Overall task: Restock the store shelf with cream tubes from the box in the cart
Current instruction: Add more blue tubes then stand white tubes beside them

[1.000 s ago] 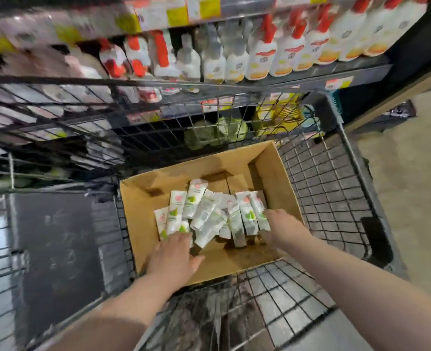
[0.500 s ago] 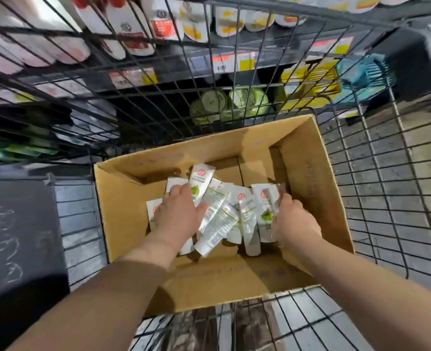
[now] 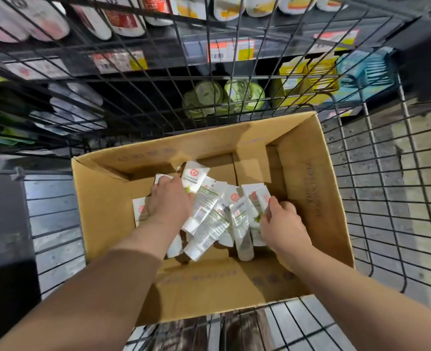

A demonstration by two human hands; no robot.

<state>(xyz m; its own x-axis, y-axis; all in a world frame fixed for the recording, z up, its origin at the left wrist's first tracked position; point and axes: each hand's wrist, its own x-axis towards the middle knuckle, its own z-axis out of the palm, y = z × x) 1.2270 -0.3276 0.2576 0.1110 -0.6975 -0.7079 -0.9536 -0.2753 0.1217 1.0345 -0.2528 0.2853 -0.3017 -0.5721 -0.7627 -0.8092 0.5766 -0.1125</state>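
The cream tubes lay in a loose, overlapping heap on the floor of the open cardboard box, which sat inside the wire cart. They were flat and white, with a red round emblem near the crimped end, green leaf print, and barcodes on those lying face down; most had their caps toward the person. The left hand lay palm down over the left side of the heap, fingers bent over the tubes, but its fingertips were hidden, so I could not tell whether it gripped any. The right hand pinched the edge of the tube at the right end of the heap between thumb and fingers. By my reading the work was at the gathering step: roughly a dozen tubes remained in the box, and none was on its way to the store shelf beyond the wire.
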